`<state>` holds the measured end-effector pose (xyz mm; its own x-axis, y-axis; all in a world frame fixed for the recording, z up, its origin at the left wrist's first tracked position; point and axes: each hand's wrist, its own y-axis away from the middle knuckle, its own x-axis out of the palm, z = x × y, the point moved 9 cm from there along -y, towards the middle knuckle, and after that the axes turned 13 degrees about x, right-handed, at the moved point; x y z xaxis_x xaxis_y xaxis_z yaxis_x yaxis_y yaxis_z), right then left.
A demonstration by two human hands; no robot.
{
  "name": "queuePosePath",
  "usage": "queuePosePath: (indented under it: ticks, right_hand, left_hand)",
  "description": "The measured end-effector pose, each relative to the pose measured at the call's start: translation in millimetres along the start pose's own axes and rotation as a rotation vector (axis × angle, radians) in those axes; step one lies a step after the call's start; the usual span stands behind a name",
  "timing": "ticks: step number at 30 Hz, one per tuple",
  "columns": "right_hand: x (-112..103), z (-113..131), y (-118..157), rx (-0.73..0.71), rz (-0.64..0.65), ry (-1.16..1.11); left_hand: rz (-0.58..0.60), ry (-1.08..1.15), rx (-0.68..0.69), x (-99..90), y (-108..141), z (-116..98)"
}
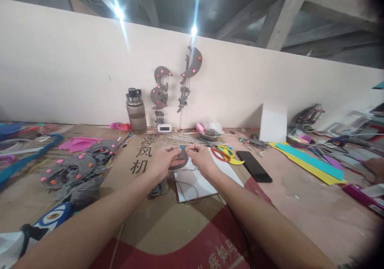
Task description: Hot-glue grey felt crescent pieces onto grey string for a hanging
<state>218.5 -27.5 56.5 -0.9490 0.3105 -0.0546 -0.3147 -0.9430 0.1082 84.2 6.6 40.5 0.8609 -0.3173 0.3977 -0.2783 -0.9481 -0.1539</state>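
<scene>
- My left hand point(168, 159) is nearly closed, thumb and fingers pinching a rounded grey piece point(179, 163) from its left side.
- My right hand point(202, 157) has its fingers curled in, thumb and forefinger pinched at the same piece's upper right edge; whether cord also lies in that pinch, I cannot tell.
- The grey piece is held between my hands at the centre, in front of the far part of a white sheet point(196, 184).
- A thin grey cord point(196, 189) loops over the sheet; a cord coil point(156, 191) lies on the cardboard point(162, 225) just left of it.
- Right of my hands, red-handled scissors point(222, 159) overlap the sheet's far edge, and a black phone point(254, 166) lies beside the sheet.
- At the far side, a bottle point(136, 115) and a small white clock point(164, 128) stand near the wall point(75, 73), with a filled bowl point(209, 136) to their right.
- Crescent-shaped hangings point(195, 63), grey with pink and orange dots, hang on the wall.
</scene>
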Motion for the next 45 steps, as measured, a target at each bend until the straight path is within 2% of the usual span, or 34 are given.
queuePosePath:
  ticks: [10, 17, 23, 28, 39, 45]
  right_hand:
    - [-0.6, -4.8, 7.2, 0.007, -0.041, -0.058]
    - [-6.2, -0.9, 12.8, -0.012, 0.021, -0.123]
    - [-9.6, -3.6, 15.1, 0.017, 0.040, -0.199]
    - [-8.1, -4.8, 18.1, 0.078, 0.042, -0.273]
    - [-5.4, 0.9, 23.6, 0.100, 0.014, -0.305]
    - [-0.8, 0.1, 23.7, 0.104, -0.032, -0.263]
  left_hand:
    - [0.014, -0.038, 0.025, -0.9, 6.0, -1.1]
    - [0.067, -0.038, 0.052, 6.3, 6.9, -4.7]
    - [0.061, 0.002, 0.033, 9.5, 9.7, -2.6]
    - [0.032, 0.020, 0.069, 9.4, 12.4, -5.3]
    - [0.034, 0.036, 0.116, 12.9, 15.7, -8.9]
    - [0.061, 0.032, 0.077, 15.7, 13.7, -8.7]
